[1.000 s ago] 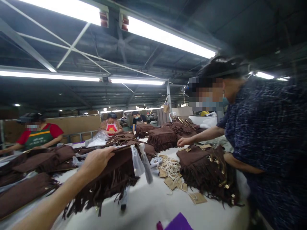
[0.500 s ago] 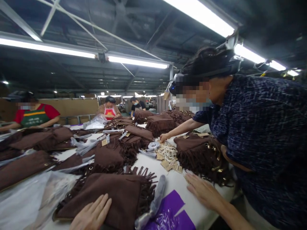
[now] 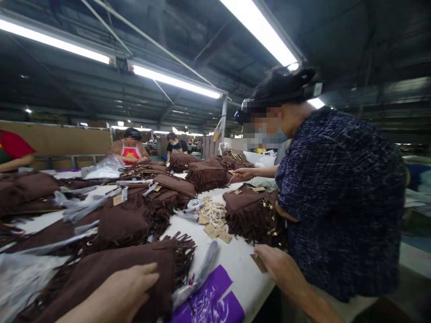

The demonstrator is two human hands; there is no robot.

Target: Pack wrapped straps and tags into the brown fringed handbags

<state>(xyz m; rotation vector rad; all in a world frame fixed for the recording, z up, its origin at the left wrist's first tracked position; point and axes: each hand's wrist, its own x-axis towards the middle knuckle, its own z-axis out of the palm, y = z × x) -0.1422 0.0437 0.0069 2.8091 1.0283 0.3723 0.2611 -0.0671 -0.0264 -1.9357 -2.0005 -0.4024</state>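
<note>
My left hand lies on a brown fringed suede bag at the near edge of the white table, fingers stretched over its flap. My right hand rests low on the table to the right, fingers extended, fingertips touching a small brown paper tag. A clear plastic sleeve trails from the bag's fringe between my two hands.
A purple plastic bag lies at the table's front edge. A co-worker in a dark patterned shirt leans in close on my right, one hand reaching over stacked fringed bags. Stringed tags sit mid-table. More bags and other workers fill the far side.
My left hand pulled a fringed bag from the far pile to the near edge and now rests on it. My right hand came onto the table and slid to the paper tag.
</note>
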